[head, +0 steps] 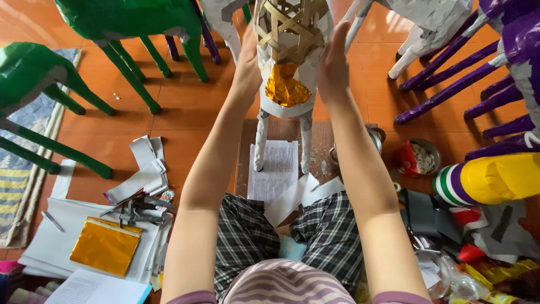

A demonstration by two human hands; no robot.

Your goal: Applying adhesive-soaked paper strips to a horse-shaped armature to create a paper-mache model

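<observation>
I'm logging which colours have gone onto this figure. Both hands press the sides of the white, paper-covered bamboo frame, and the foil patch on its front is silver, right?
Not quite: the foil patch is gold, not silver, as the head view shows. The rest holds: the left hand and right hand press the sides of the white, paper-covered bamboo frame.

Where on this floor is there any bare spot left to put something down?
Bare orange tiles lie between the green legs and the paper scraps, and more between the white figure and the purple legs. Crowded: the right side around the bowl and the foil and paper pile at left.
</observation>
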